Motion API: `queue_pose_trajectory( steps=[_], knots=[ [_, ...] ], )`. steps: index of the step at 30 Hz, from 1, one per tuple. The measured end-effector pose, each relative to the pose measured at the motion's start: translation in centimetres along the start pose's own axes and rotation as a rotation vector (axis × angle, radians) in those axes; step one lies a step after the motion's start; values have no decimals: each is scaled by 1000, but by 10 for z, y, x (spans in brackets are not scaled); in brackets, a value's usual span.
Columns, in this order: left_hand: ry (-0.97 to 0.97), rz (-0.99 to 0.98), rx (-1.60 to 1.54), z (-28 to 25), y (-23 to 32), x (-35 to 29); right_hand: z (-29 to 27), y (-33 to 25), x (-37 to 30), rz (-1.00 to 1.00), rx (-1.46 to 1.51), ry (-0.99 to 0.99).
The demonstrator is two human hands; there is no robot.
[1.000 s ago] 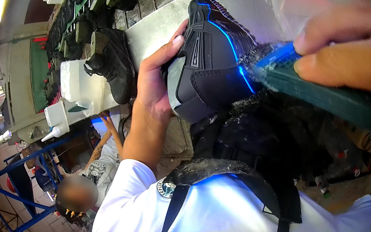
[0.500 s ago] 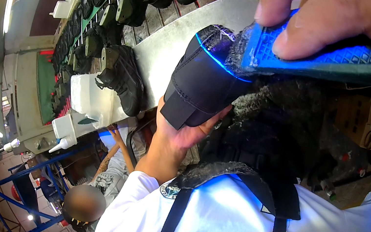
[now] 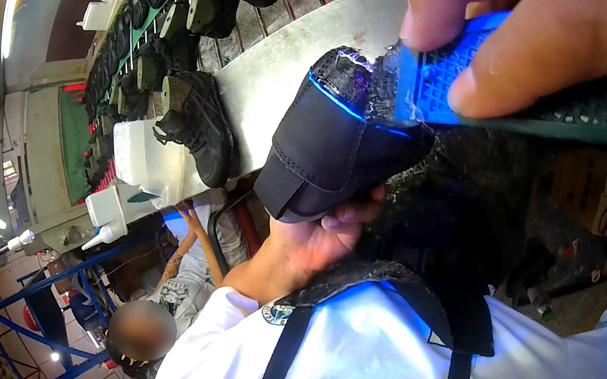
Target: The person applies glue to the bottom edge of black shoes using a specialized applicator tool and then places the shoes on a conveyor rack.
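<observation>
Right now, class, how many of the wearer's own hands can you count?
2: the left hand under the black shoe, partly hidden by it; the right hand at upper right, gripping the blue-and-green brush.

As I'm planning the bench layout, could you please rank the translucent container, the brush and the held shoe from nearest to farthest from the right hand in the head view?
1. Brush: gripped in the right hand.
2. Held shoe: left of the brush, in the left hand.
3. Translucent container: farther left.
</observation>
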State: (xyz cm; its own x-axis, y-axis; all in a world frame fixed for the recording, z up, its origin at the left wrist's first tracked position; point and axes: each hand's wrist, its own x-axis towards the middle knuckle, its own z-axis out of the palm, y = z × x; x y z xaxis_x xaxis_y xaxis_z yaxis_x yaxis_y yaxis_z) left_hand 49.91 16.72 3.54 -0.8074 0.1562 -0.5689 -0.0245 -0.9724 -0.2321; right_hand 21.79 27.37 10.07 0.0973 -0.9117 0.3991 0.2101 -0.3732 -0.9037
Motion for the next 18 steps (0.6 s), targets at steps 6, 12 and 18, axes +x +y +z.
queue_pose_trajectory(
  steps=[6,12,18],
  knots=[
    [-8,-90,-85,-1,-5,2,-25,-9,-24,25,-130,-75],
    [-115,-202,-151,-10,-11,16,-20,-20,-37,-19,-259,-49],
    [-153,-251,-275,-20,-20,23,-15,-32,-41,-67,-429,-31]
  ],
)
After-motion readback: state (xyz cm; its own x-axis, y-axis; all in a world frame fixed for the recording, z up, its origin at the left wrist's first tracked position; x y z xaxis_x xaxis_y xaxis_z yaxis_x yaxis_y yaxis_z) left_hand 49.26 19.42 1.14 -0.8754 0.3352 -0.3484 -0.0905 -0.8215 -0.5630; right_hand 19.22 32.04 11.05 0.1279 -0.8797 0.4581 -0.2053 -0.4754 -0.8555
